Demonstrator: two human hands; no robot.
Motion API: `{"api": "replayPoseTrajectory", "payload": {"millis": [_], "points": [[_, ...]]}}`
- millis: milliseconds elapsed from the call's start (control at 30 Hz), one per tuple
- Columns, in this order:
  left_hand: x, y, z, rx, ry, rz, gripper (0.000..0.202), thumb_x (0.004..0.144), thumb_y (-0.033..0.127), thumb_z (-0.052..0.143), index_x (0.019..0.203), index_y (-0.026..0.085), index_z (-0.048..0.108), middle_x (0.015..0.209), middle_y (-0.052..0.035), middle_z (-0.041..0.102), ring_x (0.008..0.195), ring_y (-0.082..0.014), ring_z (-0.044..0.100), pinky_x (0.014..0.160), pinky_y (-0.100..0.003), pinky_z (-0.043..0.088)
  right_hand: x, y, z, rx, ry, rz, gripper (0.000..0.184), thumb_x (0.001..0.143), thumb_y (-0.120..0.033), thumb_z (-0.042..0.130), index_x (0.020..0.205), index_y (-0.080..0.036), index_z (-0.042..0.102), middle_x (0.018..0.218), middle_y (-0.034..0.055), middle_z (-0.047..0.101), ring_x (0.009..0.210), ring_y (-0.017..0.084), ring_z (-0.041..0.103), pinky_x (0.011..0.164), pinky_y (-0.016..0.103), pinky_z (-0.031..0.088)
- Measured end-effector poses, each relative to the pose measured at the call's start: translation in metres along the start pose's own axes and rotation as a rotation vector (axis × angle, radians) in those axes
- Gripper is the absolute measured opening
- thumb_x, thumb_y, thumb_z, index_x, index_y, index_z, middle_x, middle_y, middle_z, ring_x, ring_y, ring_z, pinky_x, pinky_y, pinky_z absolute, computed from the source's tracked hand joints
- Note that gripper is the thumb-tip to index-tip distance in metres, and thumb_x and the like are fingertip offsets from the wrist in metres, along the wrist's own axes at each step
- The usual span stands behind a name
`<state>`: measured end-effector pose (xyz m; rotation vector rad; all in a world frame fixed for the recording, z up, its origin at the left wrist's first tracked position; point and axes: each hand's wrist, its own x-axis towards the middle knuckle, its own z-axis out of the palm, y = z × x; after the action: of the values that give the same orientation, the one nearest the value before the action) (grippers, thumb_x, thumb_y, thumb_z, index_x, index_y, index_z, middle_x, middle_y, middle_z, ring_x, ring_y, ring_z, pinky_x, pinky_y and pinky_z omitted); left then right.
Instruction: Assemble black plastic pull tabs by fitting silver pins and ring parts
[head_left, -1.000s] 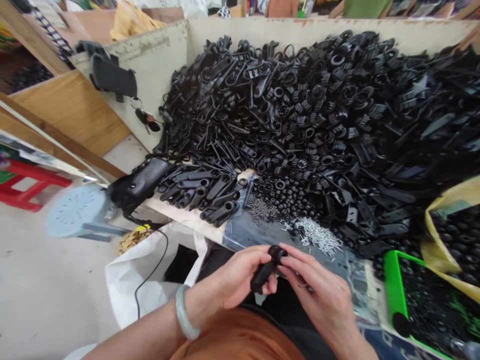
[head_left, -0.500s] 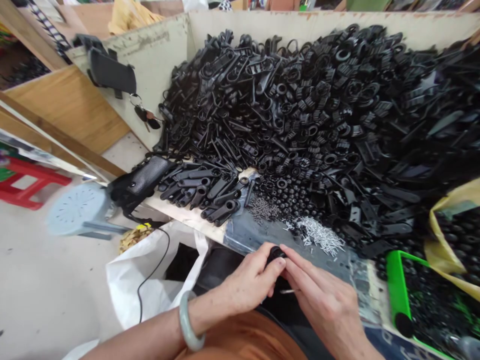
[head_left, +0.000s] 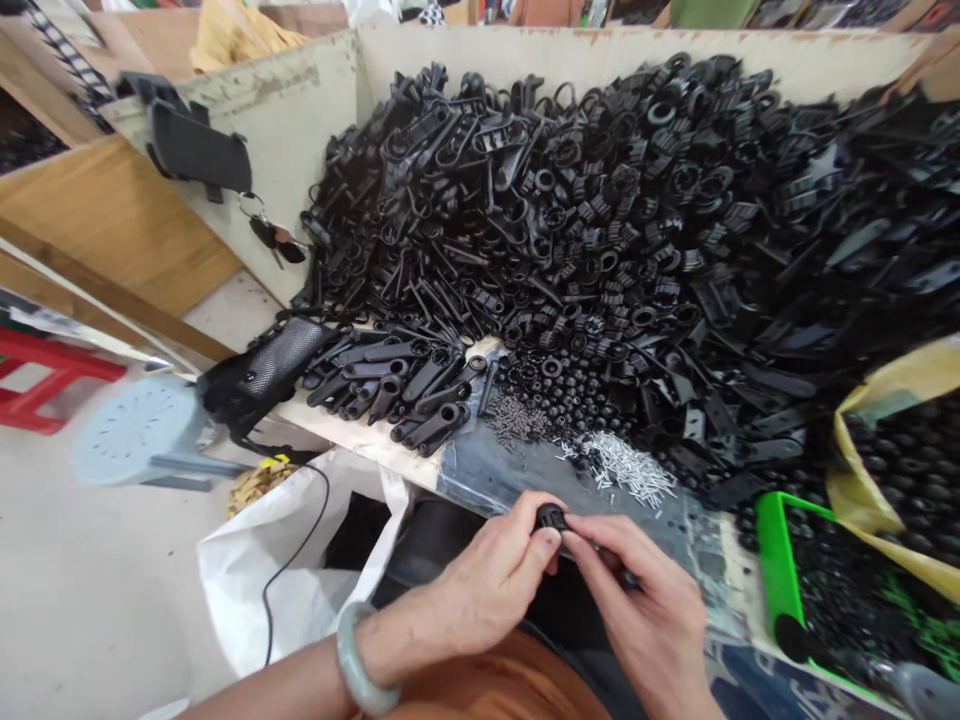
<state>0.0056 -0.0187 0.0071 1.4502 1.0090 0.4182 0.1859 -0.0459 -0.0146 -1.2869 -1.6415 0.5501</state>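
Just over the near edge of the bench, my left hand (head_left: 499, 560) is closed on a small black ribbed plastic part (head_left: 552, 517), held between thumb and fingers. A pale green bangle circles that wrist. Opposite it, my right hand (head_left: 649, 610) is closed, with thumb and forefinger pinching the right side of the same part. A dark rounded item (head_left: 628, 578) shows among the right hand's lower fingers; its kind is unclear. Beyond the hands lie a pile of silver pins (head_left: 634, 468), small dark grey pieces (head_left: 517, 420) and black balls (head_left: 589, 390).
A large heap of black plastic parts (head_left: 525, 200) fills the walled bench. Several assembled black clamp-like pieces (head_left: 397, 375) lie at left. A green bin (head_left: 772, 570) and yellow bag (head_left: 851, 450) stand right. A white sack (head_left: 232, 570) hangs below; a blue stool (head_left: 127, 430) is left.
My right hand has turned and its fingers have curled in, now pinching the part's side. A shiny thin item seen below the hands earlier is hidden. The view has shifted slightly.
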Motion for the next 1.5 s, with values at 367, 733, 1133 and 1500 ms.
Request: {"api": "replayPoseTrajectory", "payload": {"millis": [367,733,1133,1500], "points": [[-0.005,0.0,0.002,0.153,0.062,0.046,0.041,0.11,0.04,0.023,0.139,0.022,0.045,0.129,-0.0114,0.065,0.116,-0.0226,0.063,0.105,-0.04,0.048,-0.001,-0.004,-0.002,-0.198,-0.054,-0.172,0.012,0.101,-0.013,0.06,0.106,-0.019,0.069,0.088,0.0033,0.076,0.074,0.011,0.074,0.073,0.016,0.057],[-0.004,0.004,0.0,0.071,-0.024,0.015,0.037,0.108,0.037,0.03,0.132,0.019,0.051,0.092,-0.0039,0.066,0.087,-0.0186,0.06,0.089,-0.034,0.048,-0.011,0.0,-0.006,-0.182,-0.033,-0.159,0.013,0.099,-0.013,0.063,0.105,-0.021,0.071,0.09,0.0025,0.078,0.075,0.013,0.075,0.074,0.018,0.059],[-0.008,-0.009,0.004,-0.2,-0.113,0.025,0.039,0.107,0.046,0.036,0.13,0.018,0.051,0.075,0.0038,0.051,0.061,-0.0109,0.044,0.06,-0.024,0.039,-0.025,-0.014,0.003,-0.046,0.032,-0.069,0.03,0.095,-0.007,0.062,0.118,-0.024,0.072,0.093,0.0035,0.076,0.076,0.014,0.074,0.071,0.021,0.061],[-0.014,-0.021,0.011,-0.451,-0.163,-0.042,0.042,0.105,0.058,0.039,0.113,0.019,0.051,0.071,0.0063,0.048,0.048,-0.0051,0.038,0.046,-0.019,0.03,-0.029,-0.006,0.007,0.17,-0.031,0.045,0.028,0.094,-0.011,0.065,0.114,-0.026,0.076,0.083,0.0023,0.073,0.068,0.015,0.07,0.064,0.024,0.059]]}}
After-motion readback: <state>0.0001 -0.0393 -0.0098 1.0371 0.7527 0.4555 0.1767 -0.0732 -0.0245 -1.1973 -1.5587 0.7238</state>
